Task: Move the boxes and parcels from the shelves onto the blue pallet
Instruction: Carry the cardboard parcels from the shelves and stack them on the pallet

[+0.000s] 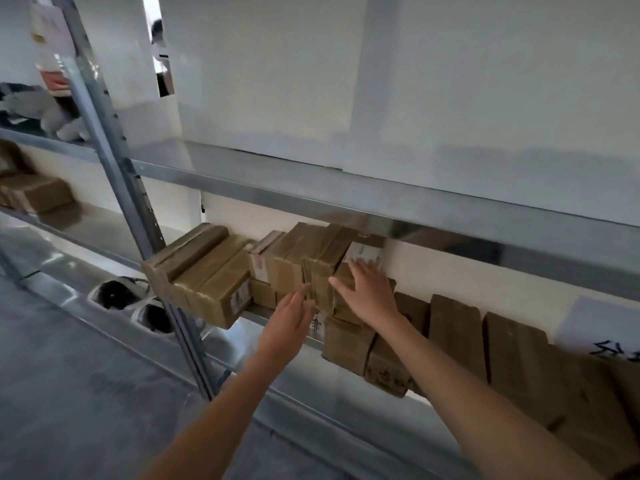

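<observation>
Several brown taped cardboard boxes fill a metal shelf (277, 323). In the middle a stacked box (320, 251) stands taller than its neighbours. My right hand (367, 289) lies with straight fingers on the right side of that stack, touching a box with a white label (363, 252). With its fingers stretched out, my left hand (289, 317) sits just left of the stack, fingertips close to the tape. Neither hand grips anything. A large box (211, 275) overhangs the shelf's front edge to the left. The blue pallet is out of view.
More upright brown parcels (512, 351) line the shelf to the right, beside a white sheet with black writing (602, 330). A steel upright (114, 161) stands at left. The upper shelf edge (381, 199) hangs above my hands. Boxes (38, 194) lie in the neighbouring bay.
</observation>
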